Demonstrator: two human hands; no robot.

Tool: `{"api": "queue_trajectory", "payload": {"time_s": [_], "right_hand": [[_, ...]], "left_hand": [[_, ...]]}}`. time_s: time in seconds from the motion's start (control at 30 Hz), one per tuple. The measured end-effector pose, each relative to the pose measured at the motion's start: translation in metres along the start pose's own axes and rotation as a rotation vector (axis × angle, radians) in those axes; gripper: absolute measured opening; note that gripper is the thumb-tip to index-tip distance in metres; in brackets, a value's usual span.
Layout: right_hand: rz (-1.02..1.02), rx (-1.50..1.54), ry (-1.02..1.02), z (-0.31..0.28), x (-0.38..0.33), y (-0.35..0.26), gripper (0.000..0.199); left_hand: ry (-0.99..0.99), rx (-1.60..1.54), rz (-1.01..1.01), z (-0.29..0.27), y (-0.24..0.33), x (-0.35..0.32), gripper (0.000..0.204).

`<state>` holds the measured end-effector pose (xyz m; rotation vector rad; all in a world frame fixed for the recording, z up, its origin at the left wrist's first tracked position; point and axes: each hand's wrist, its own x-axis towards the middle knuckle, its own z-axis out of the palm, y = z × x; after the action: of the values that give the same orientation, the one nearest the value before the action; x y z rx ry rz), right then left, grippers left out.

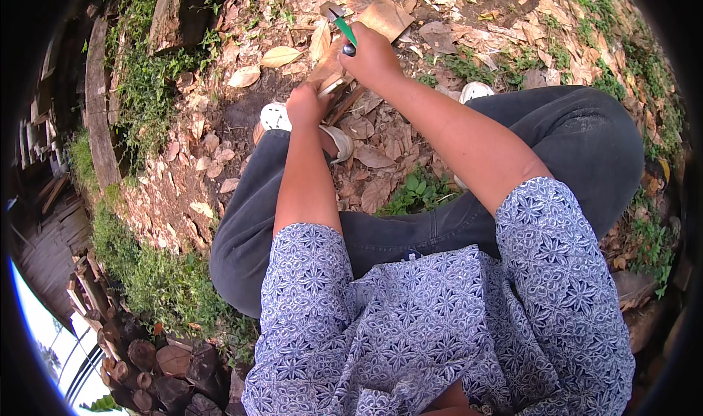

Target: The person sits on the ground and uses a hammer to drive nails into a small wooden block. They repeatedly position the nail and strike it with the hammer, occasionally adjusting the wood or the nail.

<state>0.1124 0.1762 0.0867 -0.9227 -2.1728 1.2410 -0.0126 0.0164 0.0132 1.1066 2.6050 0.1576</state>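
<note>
Right hand [373,56], fingers wrapped tight around green-handled metal chopping tool [341,25], raised just above pale split piece of wood [331,75]. Left hand [306,105] pinches wood's near end, above white sandal [275,116].

Glossy green plastic tool handle [345,30]; rough pale split wood [329,79].

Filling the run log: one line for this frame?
left hand: grips wood piece | right hand: holds green-handled tool against it | ground: dry leaves
</note>
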Motion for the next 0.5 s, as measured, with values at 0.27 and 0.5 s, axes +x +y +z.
{"api": "queue_trajectory", "payload": {"time_s": [0.27, 0.5], "right_hand": [[-0.014, 0.011, -0.007, 0.0035, -0.0002, -0.0043, 0.029], [-0.018, 0.062, -0.048, 0.0097, 0.0036, 0.0019, 0.03]], "left_hand": [[0.018, 0.006, 0.017, -0.0012, -0.0022, -0.0031, 0.046], [0.009, 0.007, 0.007, -0.0028, 0.0032, -0.0041, 0.047]]}}
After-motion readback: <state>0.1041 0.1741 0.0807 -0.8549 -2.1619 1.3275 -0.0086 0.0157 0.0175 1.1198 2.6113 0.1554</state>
